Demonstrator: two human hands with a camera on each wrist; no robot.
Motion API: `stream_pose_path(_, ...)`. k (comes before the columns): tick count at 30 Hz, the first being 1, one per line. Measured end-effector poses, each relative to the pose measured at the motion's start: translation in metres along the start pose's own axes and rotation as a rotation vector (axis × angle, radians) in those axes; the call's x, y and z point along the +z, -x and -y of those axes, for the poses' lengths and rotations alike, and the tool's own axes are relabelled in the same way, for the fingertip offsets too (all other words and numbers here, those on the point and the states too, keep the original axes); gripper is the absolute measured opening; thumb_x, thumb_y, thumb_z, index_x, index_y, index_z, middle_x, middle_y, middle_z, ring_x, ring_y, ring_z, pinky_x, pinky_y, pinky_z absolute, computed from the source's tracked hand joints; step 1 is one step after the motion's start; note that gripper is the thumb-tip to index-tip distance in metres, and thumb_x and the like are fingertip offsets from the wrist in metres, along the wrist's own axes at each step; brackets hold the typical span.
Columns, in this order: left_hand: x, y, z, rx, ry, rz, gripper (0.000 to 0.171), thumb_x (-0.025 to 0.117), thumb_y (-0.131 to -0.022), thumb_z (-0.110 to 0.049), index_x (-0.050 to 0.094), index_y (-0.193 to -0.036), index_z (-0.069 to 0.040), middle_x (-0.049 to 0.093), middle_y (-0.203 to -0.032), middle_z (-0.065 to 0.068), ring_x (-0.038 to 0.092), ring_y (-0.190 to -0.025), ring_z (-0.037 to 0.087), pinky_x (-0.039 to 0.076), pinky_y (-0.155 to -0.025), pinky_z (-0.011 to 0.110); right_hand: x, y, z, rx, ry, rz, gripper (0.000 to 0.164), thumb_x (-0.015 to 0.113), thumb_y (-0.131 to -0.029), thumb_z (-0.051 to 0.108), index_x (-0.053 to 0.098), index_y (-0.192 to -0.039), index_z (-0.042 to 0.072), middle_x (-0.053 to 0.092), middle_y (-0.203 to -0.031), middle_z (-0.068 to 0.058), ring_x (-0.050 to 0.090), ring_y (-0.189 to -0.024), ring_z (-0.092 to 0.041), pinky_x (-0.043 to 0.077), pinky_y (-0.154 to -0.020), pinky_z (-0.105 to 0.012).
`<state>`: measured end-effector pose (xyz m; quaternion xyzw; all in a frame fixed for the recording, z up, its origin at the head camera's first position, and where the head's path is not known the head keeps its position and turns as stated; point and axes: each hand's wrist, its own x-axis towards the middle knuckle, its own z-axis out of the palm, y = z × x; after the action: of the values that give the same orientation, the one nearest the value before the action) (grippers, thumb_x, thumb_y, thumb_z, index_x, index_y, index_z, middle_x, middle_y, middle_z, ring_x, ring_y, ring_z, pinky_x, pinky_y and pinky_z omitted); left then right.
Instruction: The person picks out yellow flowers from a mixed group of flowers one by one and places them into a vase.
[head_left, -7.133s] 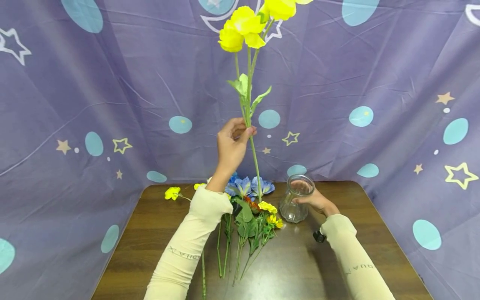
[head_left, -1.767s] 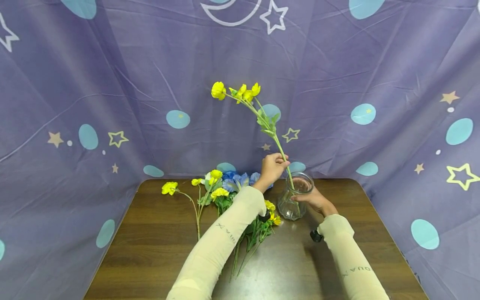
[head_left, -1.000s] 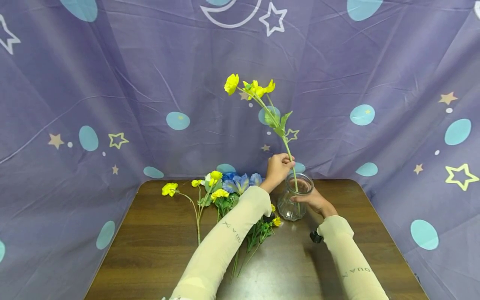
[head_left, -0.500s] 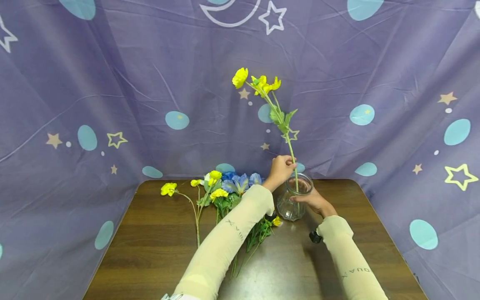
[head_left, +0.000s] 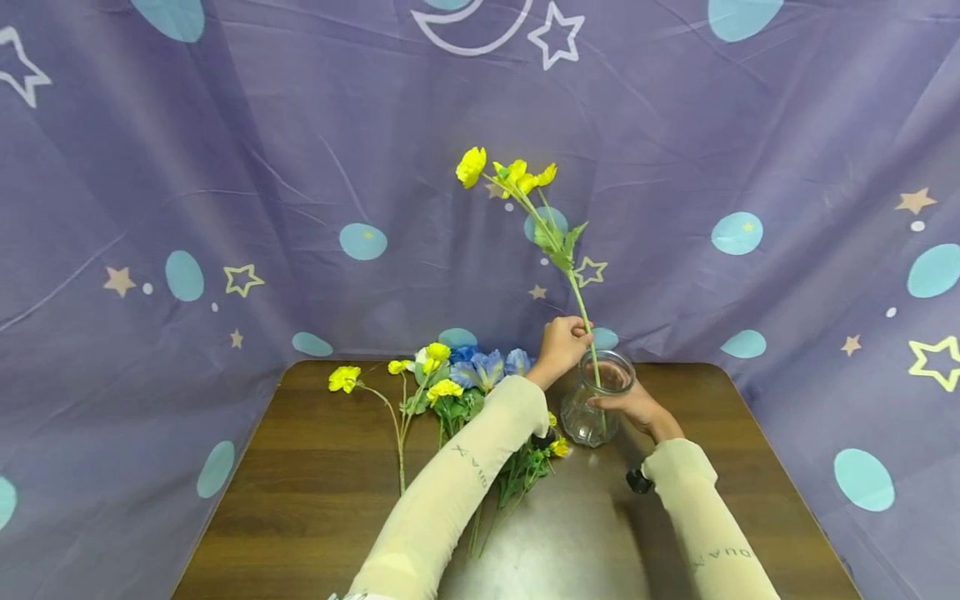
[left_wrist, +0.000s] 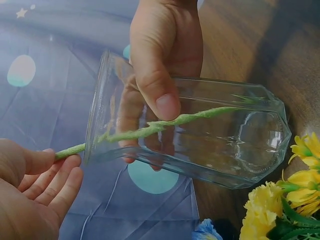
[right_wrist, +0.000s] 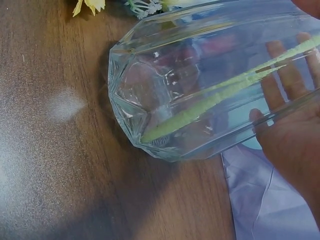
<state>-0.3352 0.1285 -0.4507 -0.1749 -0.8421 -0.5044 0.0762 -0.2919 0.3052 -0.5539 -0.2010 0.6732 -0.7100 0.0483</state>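
In the head view my left hand (head_left: 562, 346) pinches the green stem of a yellow artificial flower spray (head_left: 558, 237) just above the vase mouth. The blooms lean left, high against the curtain. The stem's lower part is inside a clear faceted glass vase (head_left: 588, 421). My right hand (head_left: 637, 410) grips the vase from its right side, thumb across the front in the left wrist view, where the left thumb and fingers (left_wrist: 65, 167) hold the stem outside the rim. In the right wrist view the stem's end (right_wrist: 150, 135) reaches the glass base.
Several artificial flowers lie left of the vase on the wooden table (head_left: 315, 467): a yellow spray (head_left: 345, 379), blue blooms (head_left: 483, 369) and green-stemmed yellow ones partly hidden by the left sleeve (head_left: 450, 500). A purple curtain (head_left: 420, 292) hangs behind the table.
The yellow spray, held high left of the vase at first, has come down and right, its stem now inside the vase. The right hand has kept holding the vase. Lately little has moved.
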Motion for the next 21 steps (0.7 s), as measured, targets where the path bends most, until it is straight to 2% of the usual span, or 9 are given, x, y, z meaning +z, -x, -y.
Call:
stream_pose_path(10,0.004,0.008,0.000,0.000,-0.064,0.044,0.016,0.076,-0.092,-0.008,0.079,-0.106,-0.005,0.078,-0.087,0.004,0.072,-0.081,0.012,0.051,-0.076,0.014,-0.001,0.011,0.002,0.002,0.003,-0.010,0.065,0.071,-0.077,-0.022,0.043,-0.137,-0.019,0.065,-0.124,0.005,0.060,-0.114,-0.009,0.055,-0.090,-0.025)
stream_pose_path(17,-0.008,0.010,-0.002,0.005,-0.086,0.066,0.012,0.076,-0.092,-0.011,0.078,-0.102,-0.004,0.078,-0.090,0.006,0.074,-0.084,0.015,0.053,-0.075,0.015,-0.004,0.005,-0.001,-0.055,-0.058,0.074,0.064,0.066,-0.079,-0.025,0.041,-0.138,-0.019,0.065,-0.127,0.003,0.063,-0.114,-0.011,0.057,-0.090,-0.027)
stream_pose_path(21,-0.018,0.012,0.001,-0.024,-0.076,0.109,0.023,0.076,-0.094,-0.017,0.076,-0.112,-0.002,0.078,-0.095,0.008,0.074,-0.085,0.016,0.054,-0.073,0.018,-0.005,-0.001,-0.001,-0.062,-0.058,0.083,0.065,0.067,-0.078,-0.025,0.041,-0.138,-0.020,0.064,-0.128,0.002,0.063,-0.114,-0.011,0.056,-0.091,-0.026)
